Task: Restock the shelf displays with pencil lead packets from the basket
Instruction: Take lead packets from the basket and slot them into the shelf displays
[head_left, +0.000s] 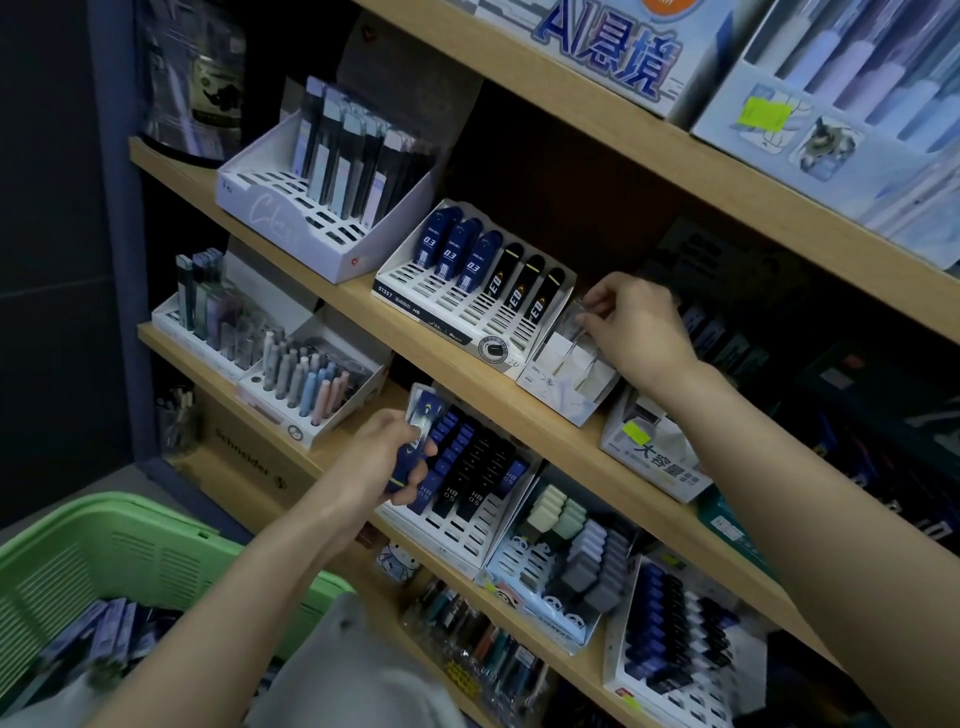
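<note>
My left hand (387, 457) grips a small stack of dark blue pencil lead packets (418, 441) in front of the lower shelf's white display of blue and black HB packets (467, 473). My right hand (641, 327) pinches a clear packet (576, 325) over a small white display box (563, 379) on the middle shelf. Left of that box stands a slotted white display (467, 317) with three blue and three black lead packets. The green basket (130, 556) sits at the lower left with several packets inside.
A white display of tall lead tubes (332, 197) stands further left on the middle shelf. Pen and eraser displays (306, 384) fill the lower shelf's left. Boxes of erasers (566, 561) and more lead packets (675, 629) sit below. The wooden shelf edge (519, 431) runs diagonally.
</note>
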